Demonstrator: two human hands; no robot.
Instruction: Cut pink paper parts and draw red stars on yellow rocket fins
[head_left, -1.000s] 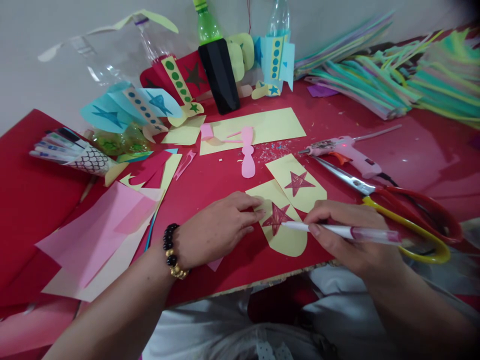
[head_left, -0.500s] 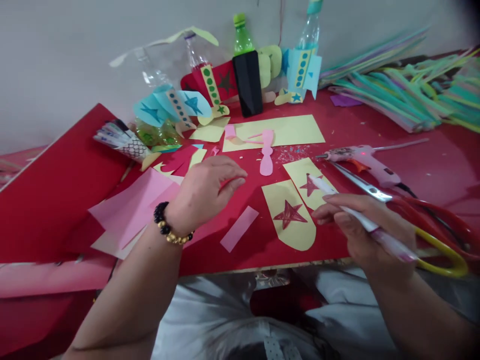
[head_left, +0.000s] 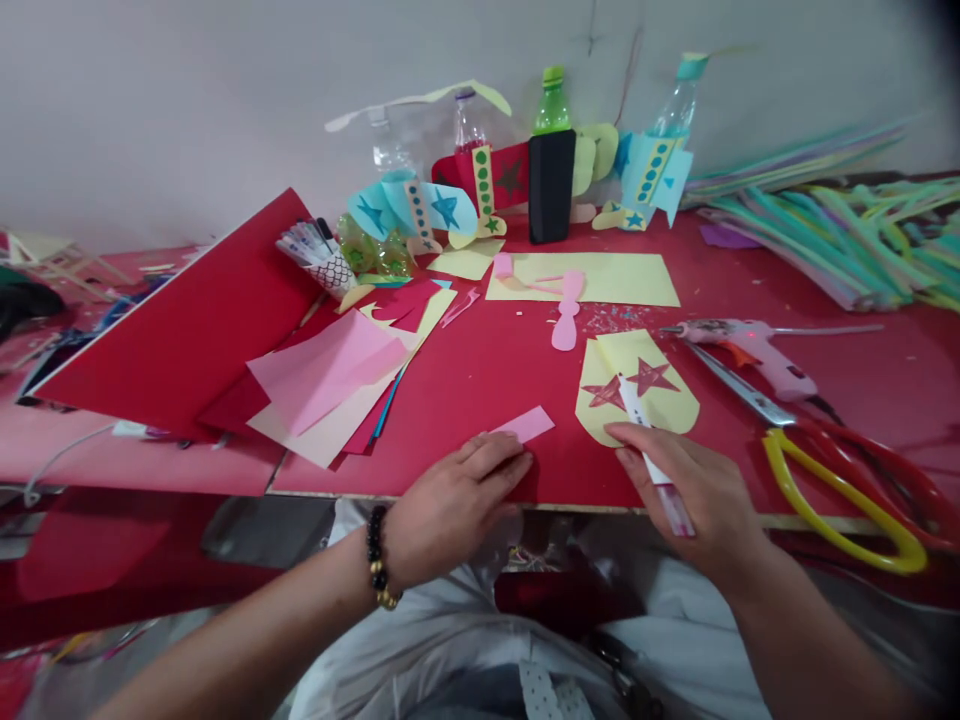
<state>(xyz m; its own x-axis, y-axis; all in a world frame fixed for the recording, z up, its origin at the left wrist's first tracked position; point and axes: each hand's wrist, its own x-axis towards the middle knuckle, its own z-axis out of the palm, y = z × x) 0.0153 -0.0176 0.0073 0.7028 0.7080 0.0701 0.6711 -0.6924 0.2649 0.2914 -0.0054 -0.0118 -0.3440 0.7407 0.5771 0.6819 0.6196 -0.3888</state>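
Note:
My right hand is closed round a white marker pen with a pink end; its tip points at the star-marked paper. Beneath the fingertips lie two pale yellow paper pieces with rounded ends, overlapping, each bearing a dark red star. My left hand, with a beaded bracelet at the wrist, rests at the table's front edge. Its fingers are stretched out over the near end of a pink paper strip, covering part of it. Beyond them lies a pink paper cutout.
Large scissors and a pink glue gun lie at the right. Loose paper sheets and a pen cup are on the left. Decorated bottles, a dark phone and bundled coloured strips stand or lie at the back.
My left hand has come down toward me onto the pink strip. The two yellow star pieces now overlap, and my right hand with the pen is closer over them. The view has turned left.

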